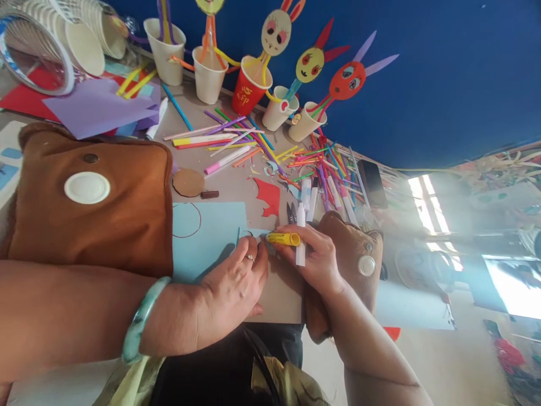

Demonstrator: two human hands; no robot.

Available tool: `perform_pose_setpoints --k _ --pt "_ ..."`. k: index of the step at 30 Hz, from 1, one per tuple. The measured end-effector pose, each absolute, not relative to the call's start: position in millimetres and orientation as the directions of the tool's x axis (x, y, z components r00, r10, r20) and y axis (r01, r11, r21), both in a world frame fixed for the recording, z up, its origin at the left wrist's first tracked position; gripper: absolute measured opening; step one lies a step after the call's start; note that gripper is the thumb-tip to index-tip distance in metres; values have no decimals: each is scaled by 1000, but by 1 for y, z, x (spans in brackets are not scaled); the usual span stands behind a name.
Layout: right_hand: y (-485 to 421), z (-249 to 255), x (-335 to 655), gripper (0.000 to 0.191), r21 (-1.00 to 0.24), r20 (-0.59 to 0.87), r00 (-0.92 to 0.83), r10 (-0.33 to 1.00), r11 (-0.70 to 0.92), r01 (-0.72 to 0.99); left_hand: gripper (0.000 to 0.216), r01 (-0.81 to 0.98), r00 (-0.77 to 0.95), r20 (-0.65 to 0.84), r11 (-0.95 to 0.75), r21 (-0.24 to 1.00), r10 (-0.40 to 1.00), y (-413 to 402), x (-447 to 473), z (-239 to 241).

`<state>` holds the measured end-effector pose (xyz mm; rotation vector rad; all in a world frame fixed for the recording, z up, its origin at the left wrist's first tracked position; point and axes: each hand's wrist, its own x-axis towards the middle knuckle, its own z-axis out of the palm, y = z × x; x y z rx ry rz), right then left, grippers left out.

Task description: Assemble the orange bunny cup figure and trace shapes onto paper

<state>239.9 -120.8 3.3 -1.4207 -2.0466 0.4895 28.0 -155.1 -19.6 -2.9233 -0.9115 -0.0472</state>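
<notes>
Blue paper sheet (207, 242) is flat on the table (279, 293), left part next to a big brown fabric piece (127, 225) with a white disc on it; a red circle outline (200, 221) is drawn near that edge, its left side cut off from view by the fabric. Left hand (230, 282) is palm down at the sheet's right end, fingers bent and close together, ring and green bangle (136, 330) visible; can't tell if it pinches anything or just presses. Right hand (316, 254) is closed around a yellow marker (284, 239), tip end toward the left fingers, with a white marker (300, 251) crossing it at the same grip. Exact contact at the tip is hidden. Above the sheet: brown cardboard disc (188, 182), small dark brown cap (210, 194) just beside it, jagged red paper scrap (268, 197) further right. Loose straws and markers are scattered behind. Five cups stand in a row along the blue wall (422, 84), one of them red (249, 93), with long-eared paper figures in at least the three rightmost. Dark phone (372, 183) is at the far right, near a smaller brown fabric piece (355, 242).
</notes>
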Motion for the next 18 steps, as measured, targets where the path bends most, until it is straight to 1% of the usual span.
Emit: perform_pose_setpoints --k 7,14,18 --pt "-121 3 238 20 -596 272 -232 934 353 721 84 600 800 17 -800 -4 600 -154 28 -20" --pt "-122 4 236 22 -557 268 -247 931 360 749 86 601 799 30 -799 -32 600 -153 28 -18" --pt "-121 4 236 23 -555 261 -245 934 353 753 88 599 801 45 -799 -51 598 -153 28 -17"
